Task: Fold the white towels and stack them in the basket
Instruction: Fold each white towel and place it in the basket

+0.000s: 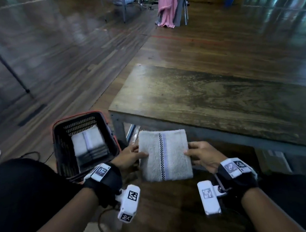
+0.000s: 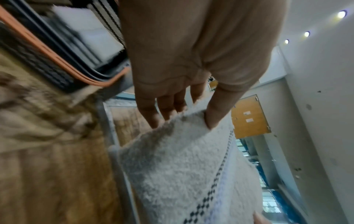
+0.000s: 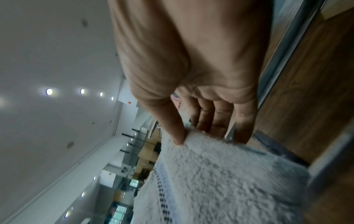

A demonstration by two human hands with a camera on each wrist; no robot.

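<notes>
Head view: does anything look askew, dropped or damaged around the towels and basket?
Nothing stands out. The folded towel is held flat between the left hand and right hand, clear of the wooden table. The towel stack lies squarely inside the upright basket.

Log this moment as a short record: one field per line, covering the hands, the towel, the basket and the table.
left hand: pinches the left edge of the folded towel, thumb on top
right hand: pinches the right edge, thumb on top
folded towel: white with a dark checked stripe, held flat in the air, in front of the table
basket: black, on the floor to the left, beside the table
stack of towels: folded, inside the basket
table: wooden top
</notes>
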